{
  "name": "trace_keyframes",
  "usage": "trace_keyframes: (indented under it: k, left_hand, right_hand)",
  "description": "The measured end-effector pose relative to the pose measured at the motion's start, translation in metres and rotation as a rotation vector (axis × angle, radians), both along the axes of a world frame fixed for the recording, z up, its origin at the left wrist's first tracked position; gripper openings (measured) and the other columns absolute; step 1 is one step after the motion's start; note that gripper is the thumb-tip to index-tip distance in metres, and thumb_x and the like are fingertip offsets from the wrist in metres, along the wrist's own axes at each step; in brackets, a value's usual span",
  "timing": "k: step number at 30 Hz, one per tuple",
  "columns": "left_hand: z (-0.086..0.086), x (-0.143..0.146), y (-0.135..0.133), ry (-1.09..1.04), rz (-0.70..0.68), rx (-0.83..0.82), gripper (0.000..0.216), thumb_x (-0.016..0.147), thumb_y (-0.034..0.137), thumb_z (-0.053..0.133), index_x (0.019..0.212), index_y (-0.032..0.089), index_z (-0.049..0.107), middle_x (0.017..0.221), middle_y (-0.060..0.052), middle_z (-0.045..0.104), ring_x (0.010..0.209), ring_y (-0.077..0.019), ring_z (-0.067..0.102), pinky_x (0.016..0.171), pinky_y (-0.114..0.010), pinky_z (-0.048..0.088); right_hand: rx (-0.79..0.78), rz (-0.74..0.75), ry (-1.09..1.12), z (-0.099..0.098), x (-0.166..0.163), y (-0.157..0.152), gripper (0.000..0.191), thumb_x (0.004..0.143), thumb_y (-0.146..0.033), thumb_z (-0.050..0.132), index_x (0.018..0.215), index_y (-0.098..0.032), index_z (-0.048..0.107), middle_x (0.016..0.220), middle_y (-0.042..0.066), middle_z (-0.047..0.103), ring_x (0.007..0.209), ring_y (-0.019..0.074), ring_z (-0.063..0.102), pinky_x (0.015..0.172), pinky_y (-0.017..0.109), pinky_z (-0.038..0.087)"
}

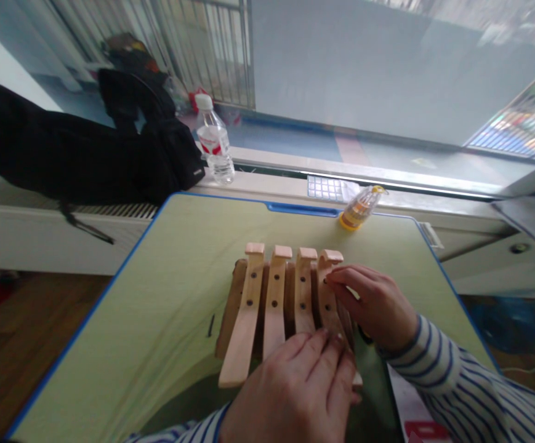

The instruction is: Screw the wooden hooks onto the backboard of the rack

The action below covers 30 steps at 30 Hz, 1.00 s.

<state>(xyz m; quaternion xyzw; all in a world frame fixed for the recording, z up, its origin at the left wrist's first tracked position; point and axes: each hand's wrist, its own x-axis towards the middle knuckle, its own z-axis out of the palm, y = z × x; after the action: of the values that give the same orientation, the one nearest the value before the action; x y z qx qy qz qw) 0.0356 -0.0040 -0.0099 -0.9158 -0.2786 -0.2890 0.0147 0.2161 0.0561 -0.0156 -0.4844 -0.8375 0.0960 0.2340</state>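
Two screws [303, 279] are showing in each of four wooden hooks [274, 292] across a board [231, 307] on the worktop [170, 277], anything left being unclear, while the left hand [297, 381] is lying flat, unclenched, and the right hand [380, 304] is fingering the rightmost hook, its pinch indiscernible.

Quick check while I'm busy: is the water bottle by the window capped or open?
Capped: a white cap sits on the neck of the water bottle, which stands upright.
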Motion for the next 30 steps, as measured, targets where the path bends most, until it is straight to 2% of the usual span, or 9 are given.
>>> trace_keyframes:
  k: [23, 30]
  left_hand:
    - [-0.0012, -0.0025, 0.0009, 0.031, -0.015, 0.038, 0.024, 0.089, 0.024, 0.045, 0.099, 0.012, 0.063, 0.101, -0.008, 0.068, 0.093, -0.0181, 0.063, 0.078, -0.030, 0.053]
    - [0.0001, -0.0030, 0.0006, 0.046, -0.006, -0.001, 0.024, 0.089, 0.023, 0.044, 0.100, 0.012, 0.063, 0.103, -0.008, 0.067, 0.095, -0.0179, 0.063, 0.082, -0.031, 0.052]
  right_hand:
    - [0.036, 0.033, -0.016, 0.0001, -0.0004, -0.0014, 0.014, 0.086, -0.017, 0.047, 0.085, -0.018, 0.061, 0.084, 0.004, 0.066, 0.078, 0.0116, 0.061, 0.072, 0.022, 0.046]
    - [0.053, 0.045, -0.021, 0.0001, -0.0010, -0.0006, 0.014, 0.084, -0.013, 0.047, 0.085, -0.018, 0.060, 0.082, 0.005, 0.066, 0.076, 0.0116, 0.060, 0.071, 0.022, 0.046]
